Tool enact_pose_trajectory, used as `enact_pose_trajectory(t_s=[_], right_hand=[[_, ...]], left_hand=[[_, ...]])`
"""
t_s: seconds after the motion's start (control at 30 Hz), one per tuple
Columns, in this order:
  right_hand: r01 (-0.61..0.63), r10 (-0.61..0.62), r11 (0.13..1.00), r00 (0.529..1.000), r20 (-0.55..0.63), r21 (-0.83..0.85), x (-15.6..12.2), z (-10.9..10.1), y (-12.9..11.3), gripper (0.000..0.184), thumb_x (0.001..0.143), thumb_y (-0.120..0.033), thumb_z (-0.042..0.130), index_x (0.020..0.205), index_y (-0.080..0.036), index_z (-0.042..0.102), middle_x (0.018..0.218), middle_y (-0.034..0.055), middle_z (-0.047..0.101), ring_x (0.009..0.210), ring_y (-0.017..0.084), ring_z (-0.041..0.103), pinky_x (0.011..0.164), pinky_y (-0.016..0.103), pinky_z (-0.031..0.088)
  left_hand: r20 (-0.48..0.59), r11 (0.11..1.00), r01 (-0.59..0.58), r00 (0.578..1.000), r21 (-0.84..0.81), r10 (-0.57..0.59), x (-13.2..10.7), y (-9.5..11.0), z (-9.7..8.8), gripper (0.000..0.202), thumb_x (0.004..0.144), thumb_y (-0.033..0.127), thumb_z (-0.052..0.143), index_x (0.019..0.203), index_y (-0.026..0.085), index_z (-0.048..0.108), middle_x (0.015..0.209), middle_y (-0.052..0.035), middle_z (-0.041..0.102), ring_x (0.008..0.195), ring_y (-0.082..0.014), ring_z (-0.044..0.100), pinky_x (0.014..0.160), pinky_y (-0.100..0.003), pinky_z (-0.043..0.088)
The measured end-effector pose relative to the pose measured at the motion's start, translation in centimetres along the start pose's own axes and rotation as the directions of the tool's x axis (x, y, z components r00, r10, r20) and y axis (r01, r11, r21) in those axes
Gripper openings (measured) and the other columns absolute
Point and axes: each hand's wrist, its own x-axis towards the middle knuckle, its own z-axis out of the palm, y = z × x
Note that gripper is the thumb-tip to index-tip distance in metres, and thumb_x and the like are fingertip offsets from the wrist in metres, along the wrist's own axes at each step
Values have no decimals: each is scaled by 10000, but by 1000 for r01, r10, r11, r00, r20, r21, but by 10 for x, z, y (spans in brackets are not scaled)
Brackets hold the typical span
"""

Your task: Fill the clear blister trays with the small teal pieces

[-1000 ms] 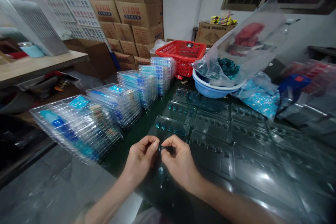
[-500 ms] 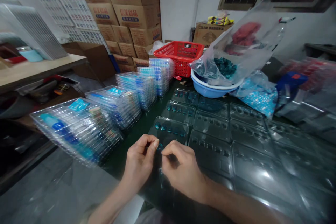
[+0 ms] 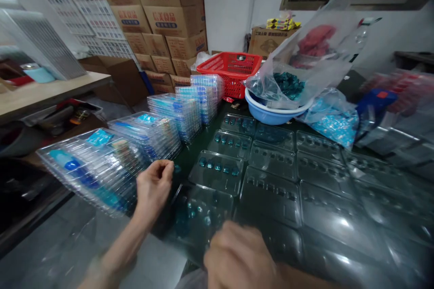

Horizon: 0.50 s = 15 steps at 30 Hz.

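My left hand (image 3: 155, 185) is closed in a pinch above the table's left side, beside the stacks of trays. Just off its fingertips is a small blurred teal piece (image 3: 176, 168); whether the fingers touch it I cannot tell. My right hand (image 3: 239, 253) hovers low at the near edge, curled and smeared by motion, its fingers unclear. Between the hands lies a clear plastic tray (image 3: 220, 201) with several shiny teal pieces (image 3: 200, 210) on it. Behind it, another clear tray (image 3: 213, 183) has a row of teal wrapped pieces (image 3: 219, 167) in its hollows.
More clear trays (image 3: 271, 194) cover the table to the right. Stacks of filled trays (image 3: 91, 167) line the left edge. At the back stand a red basket (image 3: 230, 65), a blue basin (image 3: 271, 116) holding a bag of teal pieces (image 3: 288, 86), and a bag of light-blue packets (image 3: 334, 119).
My hands have moved apart from their meeting point over the near tray. The left went left and slightly up, the right down and toward me. The near tray now shows between them.
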Motion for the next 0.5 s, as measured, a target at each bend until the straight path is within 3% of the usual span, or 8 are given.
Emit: enact_pose_trajectory(t_s=[0.07, 0.17, 0.27, 0.4, 0.5], right_hand=[[-69, 71, 997, 992, 102, -21, 1, 7, 6, 162, 774, -88, 438, 691, -203, 517, 629, 15, 519, 604, 142, 481, 528, 265, 374], [-67, 93, 992, 959, 268, -106, 9, 26, 25, 150, 802, -108, 455, 696, -190, 522, 725, 30, 527, 714, 157, 477, 593, 263, 377], [-53, 114, 981, 936, 334, -185, 17, 41, 38, 72, 729, -113, 543, 729, -185, 540, 828, 40, 509, 792, 182, 447, 652, 296, 376], [-180, 191, 981, 945, 265, -65, 23, 35, 38, 206, 662, -227, 626, 854, -193, 557, 959, 58, 496, 906, 229, 426, 762, 376, 365], [-374, 367, 917, 927, 74, 138, 27, 17, 35, 147, 786, -152, 468, 903, -181, 552, 921, 53, 522, 887, 180, 469, 774, 322, 376]], left_hand=[[136, 988, 96, 987, -118, -80, 5, -2, -7, 165, 746, 325, 550, 774, 164, 570, 491, 57, 440, 401, -71, 359, 387, -193, 278], [367, 909, 287, 915, -302, -167, -3, 6, -9, 183, 703, 321, 615, 789, 160, 601, 466, 62, 443, 390, -56, 359, 366, -172, 248], [452, 842, 373, 874, -389, -178, -14, 14, -3, 175, 678, 295, 650, 779, 160, 604, 471, 61, 448, 387, -49, 359, 350, -158, 231], [497, 839, 357, 859, -410, -122, -18, 18, 4, 133, 703, 274, 634, 765, 165, 593, 465, 66, 433, 384, -36, 331, 351, -149, 225], [513, 881, 284, 856, -378, -56, -18, 20, 8, 122, 720, 274, 619, 756, 159, 597, 446, 69, 406, 381, -36, 318, 351, -155, 230]])
